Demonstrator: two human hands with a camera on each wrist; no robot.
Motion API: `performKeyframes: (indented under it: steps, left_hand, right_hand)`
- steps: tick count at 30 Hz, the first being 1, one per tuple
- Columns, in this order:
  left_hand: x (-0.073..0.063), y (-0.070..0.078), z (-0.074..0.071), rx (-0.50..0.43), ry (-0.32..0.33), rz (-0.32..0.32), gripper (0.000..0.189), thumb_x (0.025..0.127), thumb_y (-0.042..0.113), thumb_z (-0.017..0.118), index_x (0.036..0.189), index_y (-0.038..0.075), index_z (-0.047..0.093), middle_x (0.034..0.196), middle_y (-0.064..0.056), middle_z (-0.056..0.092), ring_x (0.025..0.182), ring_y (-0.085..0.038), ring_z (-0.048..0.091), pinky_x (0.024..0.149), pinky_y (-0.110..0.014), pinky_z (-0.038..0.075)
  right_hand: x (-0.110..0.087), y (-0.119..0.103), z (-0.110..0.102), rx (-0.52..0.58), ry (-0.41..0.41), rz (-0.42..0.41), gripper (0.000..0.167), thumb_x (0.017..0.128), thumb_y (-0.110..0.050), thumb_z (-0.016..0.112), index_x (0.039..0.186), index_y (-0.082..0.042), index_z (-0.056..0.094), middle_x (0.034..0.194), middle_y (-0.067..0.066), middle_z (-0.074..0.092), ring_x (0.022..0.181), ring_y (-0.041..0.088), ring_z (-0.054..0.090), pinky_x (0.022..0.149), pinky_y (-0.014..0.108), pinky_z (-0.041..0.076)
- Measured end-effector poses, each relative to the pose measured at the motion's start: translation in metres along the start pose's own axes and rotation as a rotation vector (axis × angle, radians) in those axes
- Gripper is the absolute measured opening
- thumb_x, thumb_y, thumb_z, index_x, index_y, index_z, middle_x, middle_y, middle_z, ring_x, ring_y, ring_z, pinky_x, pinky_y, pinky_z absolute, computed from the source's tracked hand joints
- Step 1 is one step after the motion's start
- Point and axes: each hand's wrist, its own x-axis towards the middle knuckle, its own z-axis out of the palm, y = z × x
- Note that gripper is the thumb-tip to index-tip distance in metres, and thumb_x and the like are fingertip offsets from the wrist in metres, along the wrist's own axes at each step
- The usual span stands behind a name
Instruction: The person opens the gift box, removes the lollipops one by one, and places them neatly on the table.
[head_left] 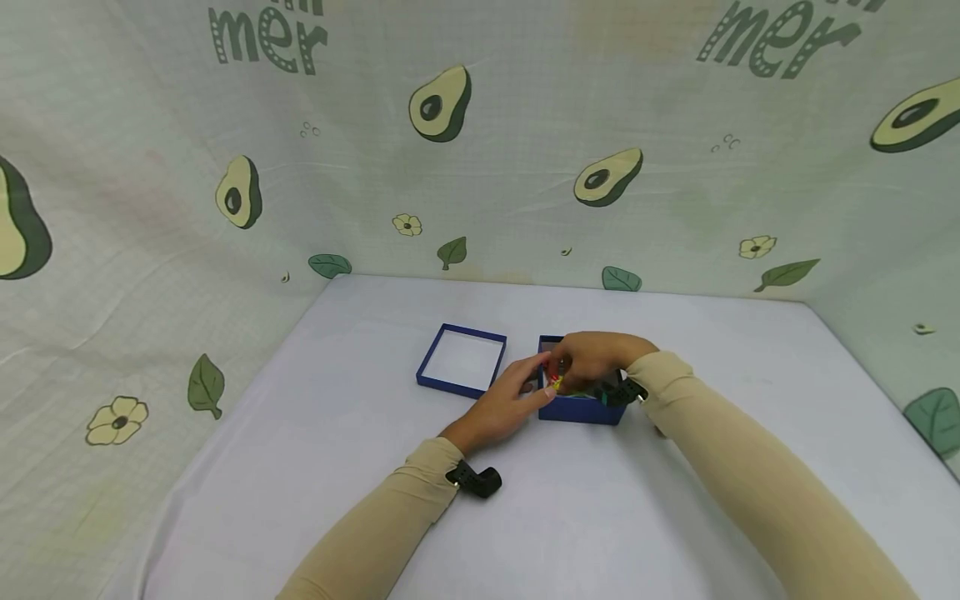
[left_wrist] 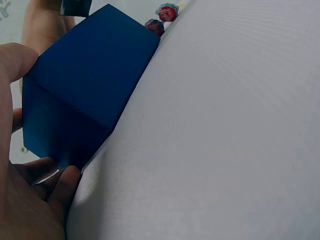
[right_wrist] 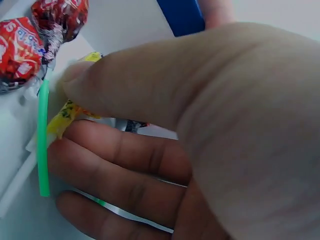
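Observation:
My left hand (head_left: 504, 410) holds the left side of an open blue box (head_left: 577, 410). In the left wrist view its thumb lies at the top edge of the box (left_wrist: 95, 65), with fingers around the lower corner. Over the box, my right hand (head_left: 596, 358) reaches in from the right. The right wrist view shows its thumb and fingers pinching a yellow-wrapped lollipop (right_wrist: 62, 120) with a white stick. Beside it are red-wrapped lollipops (right_wrist: 20, 52), one with a green stick (right_wrist: 43, 145). My right hand hides much of the box's inside.
A blue square lid or frame (head_left: 459, 388) lies on the white table (head_left: 337, 417), left of the box. Two red-wrapped candies (left_wrist: 167, 12) lie on the table past the box. A patterned cloth (head_left: 525, 167) hangs behind the table.

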Motion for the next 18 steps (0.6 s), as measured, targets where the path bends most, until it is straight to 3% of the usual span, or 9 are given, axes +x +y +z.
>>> performKeyframes:
  steps: [11, 18]
  left_hand:
    - [0.003, 0.000, 0.000, 0.014, 0.008, 0.019, 0.064, 0.102, 0.050, 0.051, 0.159, 0.034, 0.025, 0.159, 0.001, 0.029, 0.140, -0.018, 0.037, 0.111, -0.038, 0.037]
    - [0.002, -0.001, 0.000, 0.020, 0.010, 0.006, 0.064, 0.102, 0.049, 0.051, 0.159, 0.034, 0.026, 0.160, 0.001, 0.030, 0.139, -0.018, 0.038, 0.111, -0.036, 0.038]
  right_hand:
    - [-0.002, 0.001, -0.009, 0.045, -0.007, 0.017, 0.019, 0.086, -0.013, 0.074, 0.103, -0.007, 0.069, 0.093, 0.005, 0.066, 0.079, 0.018, 0.062, 0.068, 0.031, 0.055]
    - [-0.002, 0.003, -0.011, 0.031, 0.055, -0.005, 0.024, 0.083, -0.010, 0.075, 0.105, -0.005, 0.068, 0.094, 0.004, 0.066, 0.081, 0.018, 0.061, 0.069, 0.031, 0.053]
